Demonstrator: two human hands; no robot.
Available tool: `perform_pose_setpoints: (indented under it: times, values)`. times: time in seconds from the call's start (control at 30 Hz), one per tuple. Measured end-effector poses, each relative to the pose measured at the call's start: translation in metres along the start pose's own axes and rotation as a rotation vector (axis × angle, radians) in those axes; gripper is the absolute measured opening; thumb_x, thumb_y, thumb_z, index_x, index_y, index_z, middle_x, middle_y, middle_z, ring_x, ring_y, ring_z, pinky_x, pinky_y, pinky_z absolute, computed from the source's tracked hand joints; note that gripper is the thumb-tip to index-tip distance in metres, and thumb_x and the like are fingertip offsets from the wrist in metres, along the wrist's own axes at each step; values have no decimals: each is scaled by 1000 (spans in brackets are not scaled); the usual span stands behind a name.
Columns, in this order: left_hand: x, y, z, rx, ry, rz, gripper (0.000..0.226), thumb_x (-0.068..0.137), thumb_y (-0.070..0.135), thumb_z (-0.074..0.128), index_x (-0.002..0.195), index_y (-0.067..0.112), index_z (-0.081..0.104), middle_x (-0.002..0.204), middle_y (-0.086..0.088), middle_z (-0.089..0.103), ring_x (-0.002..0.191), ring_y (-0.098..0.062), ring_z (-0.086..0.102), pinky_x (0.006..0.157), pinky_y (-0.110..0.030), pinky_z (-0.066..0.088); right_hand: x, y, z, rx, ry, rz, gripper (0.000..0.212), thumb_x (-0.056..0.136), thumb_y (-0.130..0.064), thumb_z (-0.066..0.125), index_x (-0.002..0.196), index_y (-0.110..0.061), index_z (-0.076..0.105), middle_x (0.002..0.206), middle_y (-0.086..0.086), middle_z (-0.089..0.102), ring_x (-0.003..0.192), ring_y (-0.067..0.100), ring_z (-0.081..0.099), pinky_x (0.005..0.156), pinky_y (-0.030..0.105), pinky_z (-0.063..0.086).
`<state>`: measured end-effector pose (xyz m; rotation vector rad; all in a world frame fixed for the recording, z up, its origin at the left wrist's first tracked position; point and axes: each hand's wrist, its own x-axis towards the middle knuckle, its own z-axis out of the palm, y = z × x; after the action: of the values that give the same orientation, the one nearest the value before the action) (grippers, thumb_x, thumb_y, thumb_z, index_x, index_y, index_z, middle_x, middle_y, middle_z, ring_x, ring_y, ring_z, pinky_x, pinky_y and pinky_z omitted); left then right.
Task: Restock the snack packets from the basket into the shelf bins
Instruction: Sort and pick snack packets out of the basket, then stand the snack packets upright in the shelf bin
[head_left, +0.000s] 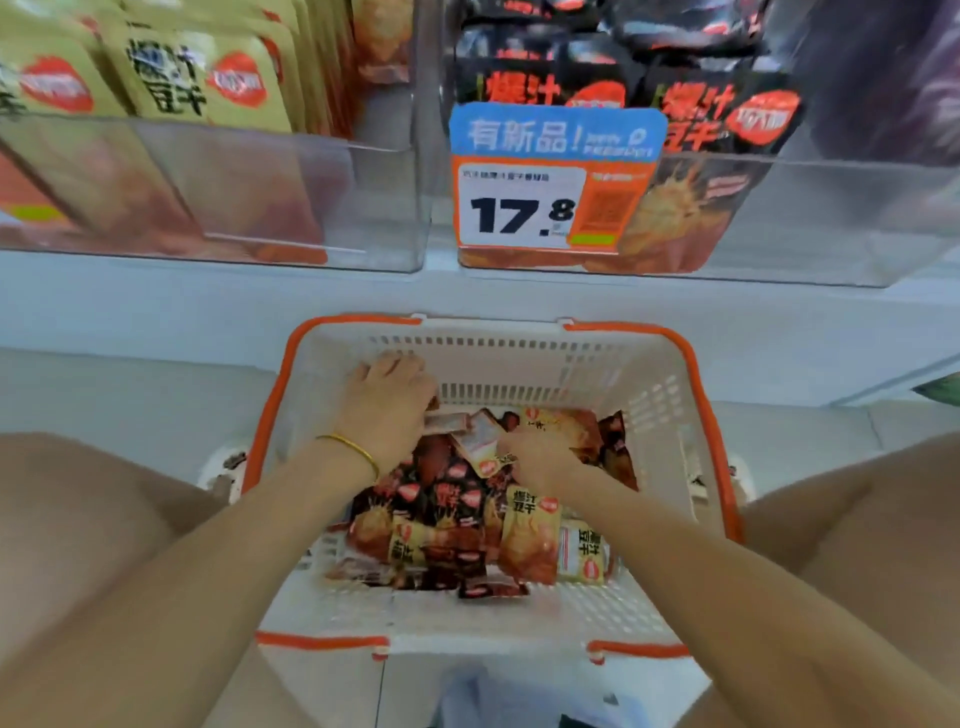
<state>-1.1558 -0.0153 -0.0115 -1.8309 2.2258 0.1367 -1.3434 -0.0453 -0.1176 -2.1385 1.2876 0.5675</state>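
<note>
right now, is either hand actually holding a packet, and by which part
The left hand grips a pale packet by one end; the right hand seems to pinch a small yellow packet by its edge, fingers mostly hidden.

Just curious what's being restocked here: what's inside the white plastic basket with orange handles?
A heap of small snack packets, black-and-red and yellow, on the basket's slotted floor. The left hand and right hand reach in, hiding the packets beneath them.

One head-worn wide-angle view looks down and forward, close above left grip and right grip; shelf bins beyond.
</note>
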Motion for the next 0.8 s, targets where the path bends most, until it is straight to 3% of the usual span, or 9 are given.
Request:
perform_pose_setpoints:
  times: [0.23, 0.47, 0.53, 0.63, 0.7, 0.8]
  values:
    - [9, -20, 19, 46, -169, -103, 33, 96, 19, 46, 129, 17, 47, 140, -5, 36, 131, -30, 28, 104, -41, 28, 75, -44, 12, -468, -52, -175, 48, 90, -9, 54, 136, -17, 47, 150, 13, 24, 133, 36, 29, 103, 45, 36]
    - [10, -25, 29, 39, -261, -129, 28, 93, 12, 44, 120, 13, 52, 128, -6, 43, 123, -29, 34, 97, -39, 33, 97, -44, 25, -489, -78, -194, 47, 91, -11, 50, 137, -4, 43, 150, 12, 26, 131, 34, 31, 106, 46, 34]
    - [11, -23, 30, -3, -269, -130, 28, 94, 13, 44, 121, 13, 51, 128, -7, 43, 122, -28, 35, 98, -39, 34, 90, -37, 17, -285, -52, -254, 43, 91, -7, 48, 133, -3, 47, 147, 13, 33, 126, 32, 39, 102, 42, 39]
    - [12, -25, 33, -148, -293, -210, 32, 95, 16, 43, 126, 13, 47, 132, -8, 42, 123, -28, 38, 96, -39, 37, 58, -18, -12, 387, -70, -225, 33, 93, 0, 46, 124, 1, 58, 131, 13, 53, 114, 24, 52, 95, 26, 41]
    - [13, -27, 33, -325, -277, -312, 36, 96, 17, 43, 132, 11, 42, 133, -12, 43, 119, -31, 43, 93, -40, 41, 20, -3, -31, 846, -161, -162, 30, 96, -2, 48, 122, -6, 62, 124, 2, 58, 113, 14, 55, 94, 18, 42]
    - [12, -23, 19, -646, -161, -428, 42, 95, 21, 50, 133, 7, 39, 128, -17, 49, 107, -33, 53, 85, -38, 44, -24, 12, -45, 1231, -270, -178, 29, 96, -11, 50, 124, -13, 60, 118, 0, 62, 117, 21, 56, 104, 37, 44]
